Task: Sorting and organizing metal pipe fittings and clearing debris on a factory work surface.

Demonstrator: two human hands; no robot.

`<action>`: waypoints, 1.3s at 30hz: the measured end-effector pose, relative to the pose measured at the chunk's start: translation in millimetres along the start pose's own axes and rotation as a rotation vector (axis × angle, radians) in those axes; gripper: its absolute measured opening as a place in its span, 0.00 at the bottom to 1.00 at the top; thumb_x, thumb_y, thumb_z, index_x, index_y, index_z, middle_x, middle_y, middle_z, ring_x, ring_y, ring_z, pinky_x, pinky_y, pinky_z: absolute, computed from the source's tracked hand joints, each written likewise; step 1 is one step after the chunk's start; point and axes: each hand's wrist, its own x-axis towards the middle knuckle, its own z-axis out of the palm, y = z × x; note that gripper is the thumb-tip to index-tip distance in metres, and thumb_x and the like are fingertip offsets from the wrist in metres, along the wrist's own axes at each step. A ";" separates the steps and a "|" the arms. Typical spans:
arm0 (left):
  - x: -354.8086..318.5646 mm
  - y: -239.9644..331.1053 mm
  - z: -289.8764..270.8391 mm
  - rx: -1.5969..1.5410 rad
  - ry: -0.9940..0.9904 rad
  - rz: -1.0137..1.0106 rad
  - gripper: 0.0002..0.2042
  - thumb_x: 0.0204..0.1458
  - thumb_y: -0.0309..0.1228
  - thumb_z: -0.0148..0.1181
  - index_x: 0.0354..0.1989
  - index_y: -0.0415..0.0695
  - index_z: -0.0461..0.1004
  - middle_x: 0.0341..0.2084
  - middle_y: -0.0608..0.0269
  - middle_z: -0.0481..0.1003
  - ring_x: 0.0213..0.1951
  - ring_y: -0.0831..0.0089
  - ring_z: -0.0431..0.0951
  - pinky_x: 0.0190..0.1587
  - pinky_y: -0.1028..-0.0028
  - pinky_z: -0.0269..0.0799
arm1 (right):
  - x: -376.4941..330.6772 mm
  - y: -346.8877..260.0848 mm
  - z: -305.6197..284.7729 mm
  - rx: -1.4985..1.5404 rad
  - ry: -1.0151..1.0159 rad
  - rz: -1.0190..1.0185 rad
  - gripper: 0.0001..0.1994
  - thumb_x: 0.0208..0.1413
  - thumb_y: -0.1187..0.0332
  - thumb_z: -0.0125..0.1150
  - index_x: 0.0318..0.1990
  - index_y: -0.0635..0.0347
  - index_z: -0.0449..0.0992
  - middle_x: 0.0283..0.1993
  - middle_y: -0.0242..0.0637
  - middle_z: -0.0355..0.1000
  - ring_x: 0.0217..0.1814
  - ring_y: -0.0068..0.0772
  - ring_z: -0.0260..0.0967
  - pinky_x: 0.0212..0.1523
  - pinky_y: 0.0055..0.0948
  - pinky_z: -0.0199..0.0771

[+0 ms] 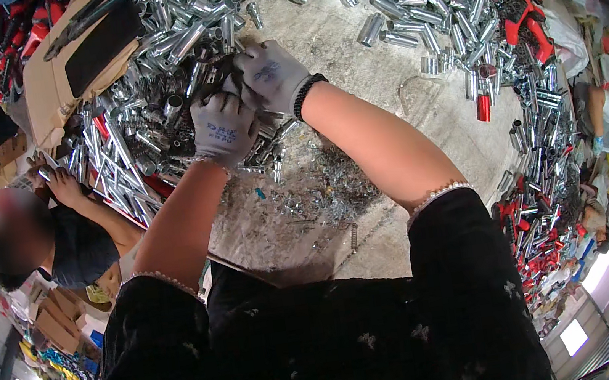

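Observation:
Both my hands wear pale grey gloves with dark, soiled fingertips. They are close together over the near edge of a heap of shiny metal tubes [197,19]. My left hand [223,130] is closed, its fingers curled among small dark metal parts [206,72]. Just right of it and a little farther away, my right hand [273,79] is closed too, its fingers bent down toward the left hand. Whatever lies between the fingers is hidden by the gloves. A black beaded bracelet [305,96] circles my right wrist.
Chrome sockets [411,7] and red-handled parts [524,15] cover the far right of the worktable [377,96]. Slim metal rods [115,157] lie on the left, beside a cardboard box [49,93]. Small scraps and a spring [354,237] lie nearer me. Another person [81,242] works at the left.

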 end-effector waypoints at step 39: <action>3.2 0.5 -0.7 -0.090 0.102 -0.010 0.13 0.42 0.35 0.63 0.38 0.50 0.77 0.52 0.69 0.76 0.54 0.67 0.72 0.56 0.52 0.66 | -56.0 51.8 -44.2 0.108 -0.022 0.707 0.31 0.54 0.59 0.63 0.68 0.31 0.64 0.72 0.48 0.57 0.69 0.56 0.60 0.68 0.48 0.61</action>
